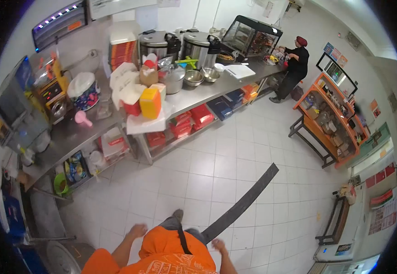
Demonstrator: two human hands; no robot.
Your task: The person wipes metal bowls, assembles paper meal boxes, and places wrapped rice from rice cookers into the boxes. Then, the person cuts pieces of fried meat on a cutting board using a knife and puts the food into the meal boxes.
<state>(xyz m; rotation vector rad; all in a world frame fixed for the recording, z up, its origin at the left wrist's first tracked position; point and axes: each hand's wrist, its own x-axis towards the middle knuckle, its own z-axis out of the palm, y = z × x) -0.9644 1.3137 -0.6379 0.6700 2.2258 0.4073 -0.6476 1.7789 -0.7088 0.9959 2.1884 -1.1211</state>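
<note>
Orange shirt [175,246] is showing at bottom. Left hand [138,230] is hanging over white floor tiles [134,192]; right hand [218,245] is hanging near a dark strip [245,202], which is lying on the floor. Finger opening, any grip: can't tell for either. Steel worktop [190,97] is standing ahead.

shirt [162,244]: orange | strip [245,201]: dark grey | tiles [198,182]: white | scoop [82,118]: pink

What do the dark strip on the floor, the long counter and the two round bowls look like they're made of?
Dark strip: possibly rubber or matting; matte, dark grey.
Long counter: likely stainless steel; smooth grey top with a soft sheen.
Two round bowls: probably stainless steel; silvery, with bright highlights.
</note>
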